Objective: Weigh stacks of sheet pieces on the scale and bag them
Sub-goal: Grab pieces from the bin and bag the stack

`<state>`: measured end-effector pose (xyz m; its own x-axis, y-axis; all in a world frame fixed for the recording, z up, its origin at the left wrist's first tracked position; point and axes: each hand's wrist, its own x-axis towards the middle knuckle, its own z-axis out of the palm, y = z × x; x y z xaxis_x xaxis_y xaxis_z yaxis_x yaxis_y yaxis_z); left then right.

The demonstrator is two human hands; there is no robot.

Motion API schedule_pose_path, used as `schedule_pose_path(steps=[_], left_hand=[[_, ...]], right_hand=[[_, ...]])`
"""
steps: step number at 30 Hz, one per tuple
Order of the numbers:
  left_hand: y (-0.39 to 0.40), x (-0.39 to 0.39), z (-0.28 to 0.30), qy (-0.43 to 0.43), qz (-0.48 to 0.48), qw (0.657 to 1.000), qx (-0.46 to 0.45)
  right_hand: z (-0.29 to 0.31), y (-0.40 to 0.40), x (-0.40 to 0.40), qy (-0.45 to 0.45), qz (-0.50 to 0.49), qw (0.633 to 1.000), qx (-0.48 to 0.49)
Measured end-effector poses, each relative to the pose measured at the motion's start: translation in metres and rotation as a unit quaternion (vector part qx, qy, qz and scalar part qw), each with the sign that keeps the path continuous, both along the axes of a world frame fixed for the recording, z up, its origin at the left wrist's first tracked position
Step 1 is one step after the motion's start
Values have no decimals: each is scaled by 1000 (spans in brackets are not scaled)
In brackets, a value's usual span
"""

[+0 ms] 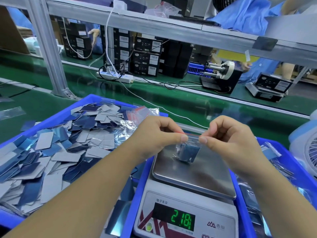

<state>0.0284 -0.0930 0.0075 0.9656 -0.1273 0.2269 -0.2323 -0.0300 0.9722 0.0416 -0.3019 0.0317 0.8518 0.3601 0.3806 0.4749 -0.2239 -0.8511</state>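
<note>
A small clear zip bag [187, 152] with a red seal line holds a stack of blue sheet pieces. Its lower end rests on the steel pan of the scale [193, 176]. My left hand [159, 134] pinches the left end of the bag's top edge between thumb and fingers. My right hand [228, 136] pinches the right end of the same edge. The scale's green display [175, 219] shows digits. A blue tray [18, 220] on the left is heaped with loose blue and grey sheet pieces [56, 148].
Empty zip bags [137, 114] lie at the tray's far right corner. A second blue tray [284, 162] with filled bags sits on the right, a white fan [307, 150] beside it. Beyond runs a green conveyor [171, 98] with a power strip [115, 76], cables and black boxes.
</note>
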Motion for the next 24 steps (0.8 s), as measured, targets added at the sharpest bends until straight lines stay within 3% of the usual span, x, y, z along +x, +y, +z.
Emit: schedule_pose_path(steps=[8,14,20,24], left_hand=[[3,0,-2,4,3,1000,7],[-2,-1,-6,-3,-24,999,-29],[-7,-1,-8,-94,16,995,41],[1,3,-8,-70,15,997,17]], right_hand=[[-9,0,0,33,46,998,-11],[-13,4,1,-47,-22,993,-102],[-9,10,-5,-90,-26,989,-113],[-2,6,-7,-138,-30,980,-143]])
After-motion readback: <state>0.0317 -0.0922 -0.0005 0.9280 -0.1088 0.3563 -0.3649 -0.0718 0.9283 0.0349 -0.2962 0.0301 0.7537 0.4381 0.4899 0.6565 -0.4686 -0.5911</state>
